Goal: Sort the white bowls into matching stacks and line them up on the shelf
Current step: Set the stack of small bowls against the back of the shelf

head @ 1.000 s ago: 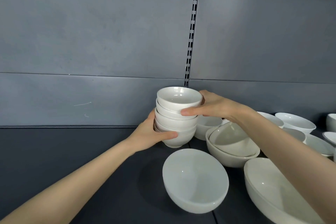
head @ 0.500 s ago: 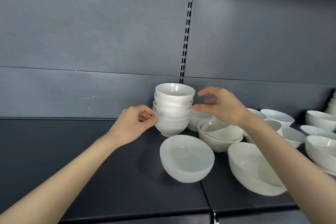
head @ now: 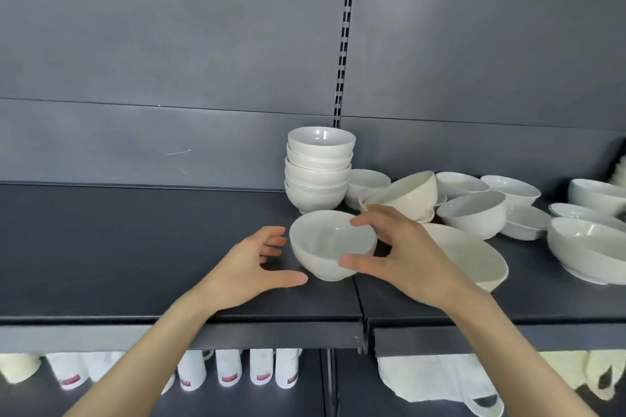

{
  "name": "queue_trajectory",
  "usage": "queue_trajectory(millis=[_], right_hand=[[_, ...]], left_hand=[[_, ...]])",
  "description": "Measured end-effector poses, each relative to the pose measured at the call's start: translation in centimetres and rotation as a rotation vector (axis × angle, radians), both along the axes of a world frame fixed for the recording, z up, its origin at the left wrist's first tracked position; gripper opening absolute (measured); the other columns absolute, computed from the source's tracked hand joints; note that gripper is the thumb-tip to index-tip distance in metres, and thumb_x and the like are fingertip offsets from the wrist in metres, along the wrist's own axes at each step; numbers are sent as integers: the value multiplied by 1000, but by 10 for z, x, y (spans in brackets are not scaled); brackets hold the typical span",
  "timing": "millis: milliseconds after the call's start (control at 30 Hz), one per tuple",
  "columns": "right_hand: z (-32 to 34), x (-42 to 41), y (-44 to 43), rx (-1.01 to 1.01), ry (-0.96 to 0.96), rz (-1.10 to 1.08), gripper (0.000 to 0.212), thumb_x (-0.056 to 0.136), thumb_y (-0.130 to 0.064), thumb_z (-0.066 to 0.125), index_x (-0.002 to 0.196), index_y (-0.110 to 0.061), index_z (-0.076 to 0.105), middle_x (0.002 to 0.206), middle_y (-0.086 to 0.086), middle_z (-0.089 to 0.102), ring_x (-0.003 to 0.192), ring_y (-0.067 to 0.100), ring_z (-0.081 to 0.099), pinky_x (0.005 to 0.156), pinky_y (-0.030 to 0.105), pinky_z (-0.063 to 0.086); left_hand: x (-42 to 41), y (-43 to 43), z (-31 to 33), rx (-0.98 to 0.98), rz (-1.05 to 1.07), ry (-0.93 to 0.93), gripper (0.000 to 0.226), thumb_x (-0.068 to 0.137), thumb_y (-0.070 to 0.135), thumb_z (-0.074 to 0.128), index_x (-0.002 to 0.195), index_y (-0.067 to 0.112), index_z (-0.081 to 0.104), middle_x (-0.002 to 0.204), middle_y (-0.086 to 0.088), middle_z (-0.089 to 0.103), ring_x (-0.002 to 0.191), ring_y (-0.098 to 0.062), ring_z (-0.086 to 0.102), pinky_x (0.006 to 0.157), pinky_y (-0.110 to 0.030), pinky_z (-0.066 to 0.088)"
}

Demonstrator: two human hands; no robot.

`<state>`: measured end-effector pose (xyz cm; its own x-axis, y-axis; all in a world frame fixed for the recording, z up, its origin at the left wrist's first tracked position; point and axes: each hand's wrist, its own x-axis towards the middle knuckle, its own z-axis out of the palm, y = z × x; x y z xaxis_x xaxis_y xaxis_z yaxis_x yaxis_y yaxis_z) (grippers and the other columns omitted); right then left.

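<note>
A stack of several small white bowls (head: 318,173) stands at the back of the dark shelf (head: 135,247), by the slotted upright. In front of it sits a single medium white bowl (head: 325,244), upright. My right hand (head: 403,257) curves round this bowl's right side, thumb on its front wall and index finger over the rim. My left hand (head: 250,264) is spread just left of the bowl, a small gap between its fingers and the bowl.
Unsorted white bowls crowd the right: a tilted cream bowl (head: 406,193), a large tilted bowl (head: 474,257), a round bowl (head: 474,213) and a wide bowl (head: 589,247). White cups with red labels (head: 230,372) and folded cloth (head: 433,379) lie on the lower shelf.
Both hands let go of the small-bowl stack and came forward to the single medium bowl. The view pulled back and down, showing the shelf's front edge and the lower shelf.
</note>
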<state>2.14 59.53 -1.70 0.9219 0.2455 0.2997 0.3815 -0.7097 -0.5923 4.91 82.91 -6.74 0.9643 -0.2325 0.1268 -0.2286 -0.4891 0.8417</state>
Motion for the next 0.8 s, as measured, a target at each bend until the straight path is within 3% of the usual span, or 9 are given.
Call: queue_trajectory(millis=[133,300,433,533,700,800], right_hand=[[-8,-7,3,-32,-52,-54,53,72,-44,77,119,-26,59,116,-13,43,111,5,42,90,19,34],[-14,-5,7,-100,-29,-95,39,77,-42,75,109,-23,64,132,-2,50,121,19,47,93,27,40],[-15,-3,7,-12,-41,-89,23,76,-31,78,83,-12,68,100,-8,57,109,10,51,80,21,34],[-15,2,7,76,-36,-21,20,74,-29,80,75,-12,69,89,-9,66,110,7,55,86,25,44],[8,13,10,272,-113,18,12,70,-28,82,70,-22,71,117,-8,63,118,-2,52,101,20,40],[30,25,12,334,-208,62,13,66,-29,83,69,-28,71,117,-9,63,119,3,55,105,32,41]], left_hand=[[2,-10,-5,-39,-73,8,70,69,25,84,130,29,48,122,15,62,116,0,56,97,-13,40],[4,-17,-10,-69,-65,-37,63,74,21,82,128,26,51,120,15,64,116,1,56,97,-14,40],[1,-16,-10,-131,-36,-58,58,72,18,82,122,29,53,114,13,67,111,-1,60,97,-17,43],[-4,-15,-6,-245,-12,-78,58,71,13,82,120,25,55,111,6,69,103,-5,66,90,-19,49],[-4,-12,18,-449,15,-110,58,71,5,80,117,23,50,110,-3,69,97,-14,69,81,-21,54],[6,-13,39,-492,42,-197,57,70,4,81,115,22,51,110,-2,69,97,-12,69,86,-23,54]])
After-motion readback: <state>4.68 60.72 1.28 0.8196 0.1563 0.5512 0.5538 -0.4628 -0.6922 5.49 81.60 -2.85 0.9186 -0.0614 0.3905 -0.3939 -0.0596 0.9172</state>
